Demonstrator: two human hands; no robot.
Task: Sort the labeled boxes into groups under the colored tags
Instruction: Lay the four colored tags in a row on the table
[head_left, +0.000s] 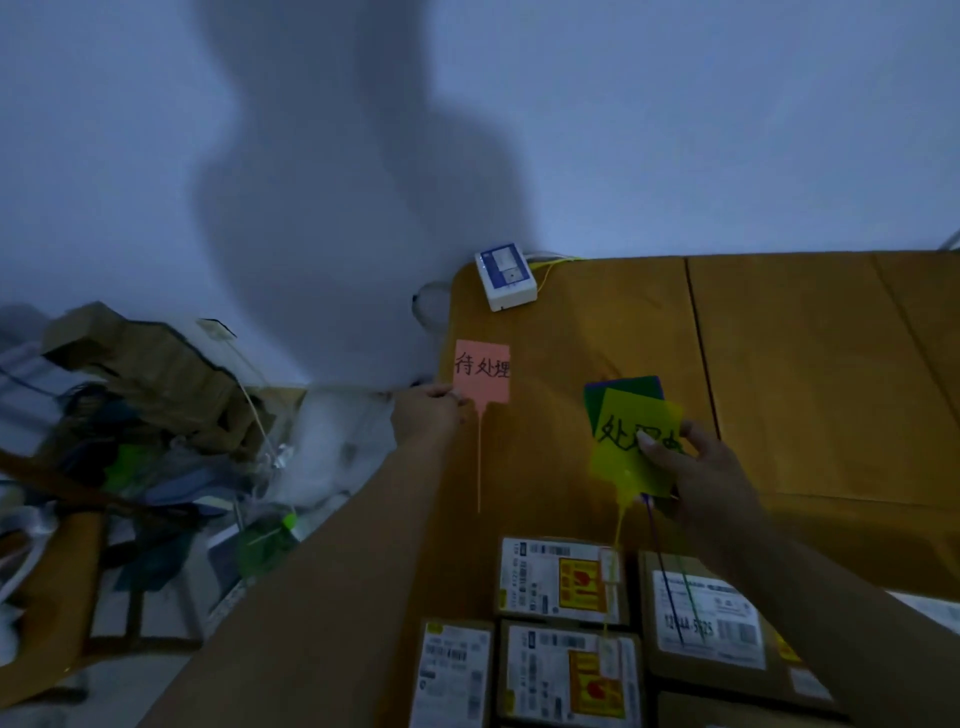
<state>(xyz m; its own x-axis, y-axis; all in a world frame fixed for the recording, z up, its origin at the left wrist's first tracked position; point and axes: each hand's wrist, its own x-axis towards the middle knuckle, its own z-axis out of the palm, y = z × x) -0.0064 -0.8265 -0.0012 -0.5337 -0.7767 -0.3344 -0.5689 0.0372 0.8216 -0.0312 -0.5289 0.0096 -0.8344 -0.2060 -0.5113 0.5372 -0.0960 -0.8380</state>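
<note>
On bench (779, 364), head view, dim light. I log items as seen:

1. pink tag (481, 370): flat on bench nr its far-left corner, black handwritten chars on face, thin stem pointing back toward me.
2. left hand (426, 415): thumb & fingertips pinch the pink tag's lower-left corner; forearm runs along the bench's left edge.
3. right hand (711, 478): closed round a fanned stack of tags, thumb across the front face, fingers behind. Stack sits right of the pink tag, well apart from it.
4. yellow tag (631, 452): front of stack; handwritten chars partly under the thumb, so I can't read them in full.
5. green tag (592, 405) & purple tag (634, 387): behind the yellow one, only top and left edges show.
6. Stems: yellow one hangs over the two sticker boxes; purple & green ones trail over the larger box.
7. Boxes, cardboard w/ printed labels, grouped at bench's near edge: upper sticker box (563, 579) and lower sticker box (569, 675), both w/ red-yellow stickers; small box (452, 670) left of the lower one; larger box (701, 618) to the right. More are cut off by the frame.
8. white device (505, 275): far-left bench corner by the wall, w/ yellow cable (550, 265) behind it.
9. clutter pile (145, 405): left of bench, too dark to itemise.
</note>
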